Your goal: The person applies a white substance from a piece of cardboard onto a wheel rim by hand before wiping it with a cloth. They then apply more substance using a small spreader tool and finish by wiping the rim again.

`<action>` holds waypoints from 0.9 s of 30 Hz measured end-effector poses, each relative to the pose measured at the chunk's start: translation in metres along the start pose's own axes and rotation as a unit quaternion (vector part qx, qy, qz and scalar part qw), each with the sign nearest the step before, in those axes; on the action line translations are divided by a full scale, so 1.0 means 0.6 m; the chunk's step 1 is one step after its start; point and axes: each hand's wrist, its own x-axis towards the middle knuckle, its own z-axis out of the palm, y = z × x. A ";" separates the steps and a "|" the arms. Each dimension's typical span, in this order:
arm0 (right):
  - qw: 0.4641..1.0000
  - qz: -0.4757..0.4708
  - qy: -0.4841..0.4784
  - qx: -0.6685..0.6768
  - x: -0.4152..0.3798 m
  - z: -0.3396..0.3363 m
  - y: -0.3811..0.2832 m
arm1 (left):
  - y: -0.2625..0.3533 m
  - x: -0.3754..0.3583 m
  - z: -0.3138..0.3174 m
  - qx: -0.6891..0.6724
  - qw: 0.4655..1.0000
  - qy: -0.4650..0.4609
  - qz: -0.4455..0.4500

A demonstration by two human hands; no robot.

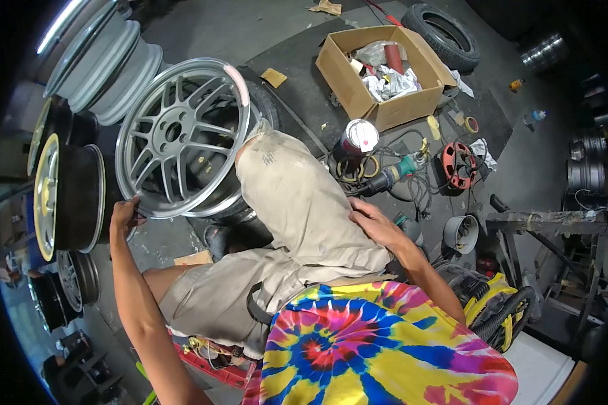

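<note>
A grey multi-spoke wheel rim (174, 131) leans tilted in front of my left leg, with a pinkish patch on its upper right lip. My left hand (126, 212) grips the rim's lower left edge, fingers curled round it. Beneath the rim lies a tire (267, 111), partly hidden by the rim and my knee. My right hand (371, 221) rests on the side of my thigh, on the beige shorts (297, 196); its fingers look spread and it holds nothing that I can see.
Several rims (71, 196) stand at the left. An open cardboard box (412, 111), a can (359, 138), a power tool (388, 177) and a red cable reel (459, 165) lie ahead right. A yellow machine (496, 297) and a metal stand (547, 222) are at the right.
</note>
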 end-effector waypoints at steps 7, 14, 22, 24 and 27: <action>0.990 -0.121 0.056 -0.056 0.023 0.023 -0.051 | 0.002 -0.021 0.004 -0.009 1.000 -0.010 0.007; 0.986 -0.164 0.035 -0.025 0.056 0.020 -0.042 | -0.031 0.006 -0.012 -0.025 0.999 -0.044 0.014; 0.976 -0.179 0.108 -0.061 -0.002 0.009 -0.064 | -0.023 -0.006 -0.011 -0.032 0.999 -0.032 0.018; 0.975 -0.159 0.122 -0.100 -0.012 0.010 -0.065 | -0.014 -0.018 -0.008 -0.032 0.999 -0.031 0.015; 0.983 -0.147 0.086 -0.071 0.019 0.013 -0.058 | 0.003 -0.036 -0.001 -0.016 1.000 -0.018 0.009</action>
